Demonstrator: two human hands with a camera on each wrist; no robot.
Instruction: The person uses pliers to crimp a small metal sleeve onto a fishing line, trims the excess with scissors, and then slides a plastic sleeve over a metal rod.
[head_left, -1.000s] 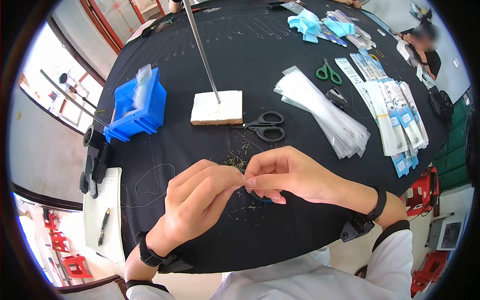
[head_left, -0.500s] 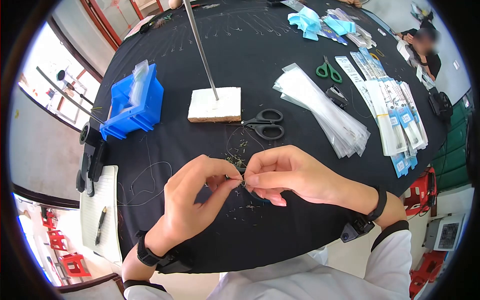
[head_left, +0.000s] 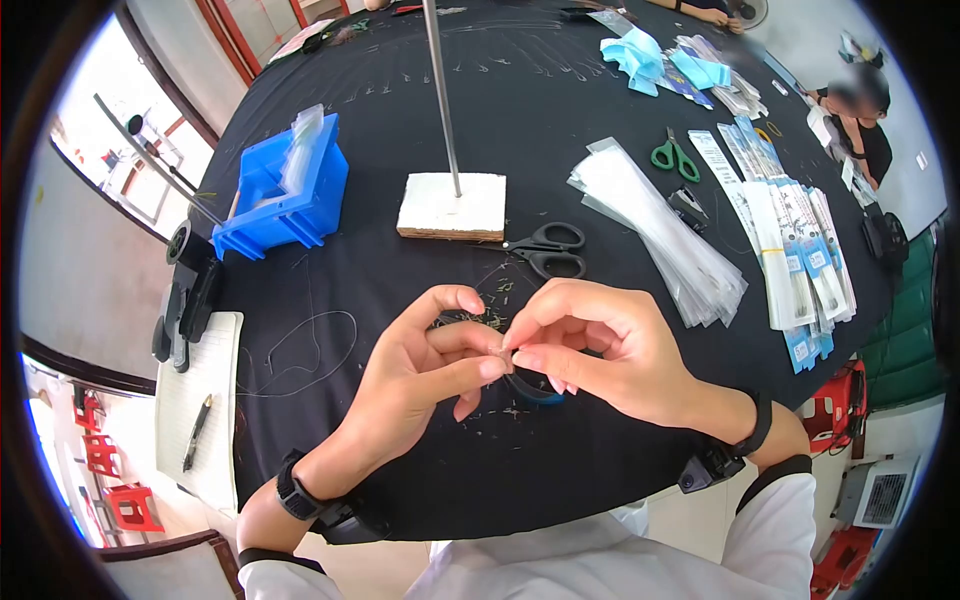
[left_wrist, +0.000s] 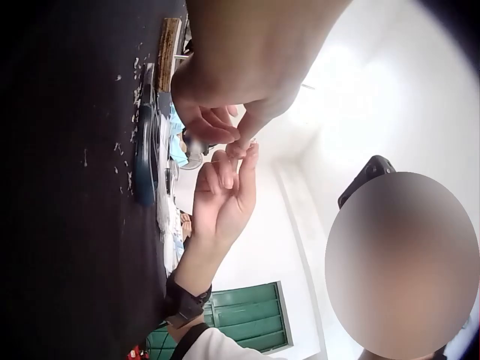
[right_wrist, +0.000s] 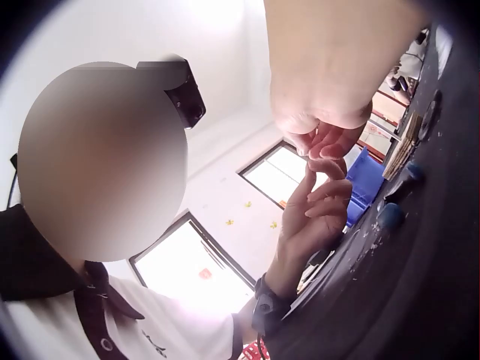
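Both hands meet above the near part of the black-covered table. My right hand pinches a thin thread-like line between thumb and index finger. At the same spot my left hand holds it with thumb and middle finger, its index finger raised and bent. The line is tiny, mostly hidden by the fingertips. Beneath the hands lies a blue-handled tool, partly covered, seen longer in the left wrist view as a blue handle. Small clippings are scattered around it.
Beyond the hands are black scissors and a white block bearing an upright metal rod. Left stand a blue bin and a notebook with a pen. Clear plastic sleeves, green scissors and packets lie right.
My left hand has turned and spread, its index finger lifting away from the pinch. The right hand keeps its pinch. The head view has shifted slightly.
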